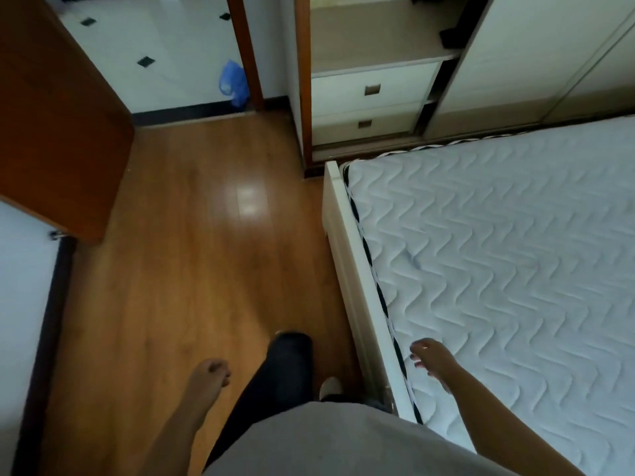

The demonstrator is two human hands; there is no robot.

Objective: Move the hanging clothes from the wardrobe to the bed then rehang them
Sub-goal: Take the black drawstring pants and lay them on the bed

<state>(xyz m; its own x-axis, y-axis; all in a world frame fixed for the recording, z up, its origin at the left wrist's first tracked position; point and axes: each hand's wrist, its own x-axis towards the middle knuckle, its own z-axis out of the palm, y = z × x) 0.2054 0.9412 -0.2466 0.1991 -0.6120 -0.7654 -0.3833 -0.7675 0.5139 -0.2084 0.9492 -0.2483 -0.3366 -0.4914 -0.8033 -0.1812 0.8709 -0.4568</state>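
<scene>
While the left hand (211,372) hangs with fingers loosely curled round nothing above the wooden floor (192,235), the right hand (431,359) spreads relaxed, empty fingers over the near edge of the bed (498,252), whose quilted mattress stretches away to that hand's right. Well ahead of both hands stands the open wardrobe (378,36), two white drawers (374,87) showing beneath its shelf.

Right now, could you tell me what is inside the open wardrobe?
Two closed drawers under a shelf, with a dark item at its right end. The sliding door covers the rest; no hanging rail is visible.
</scene>
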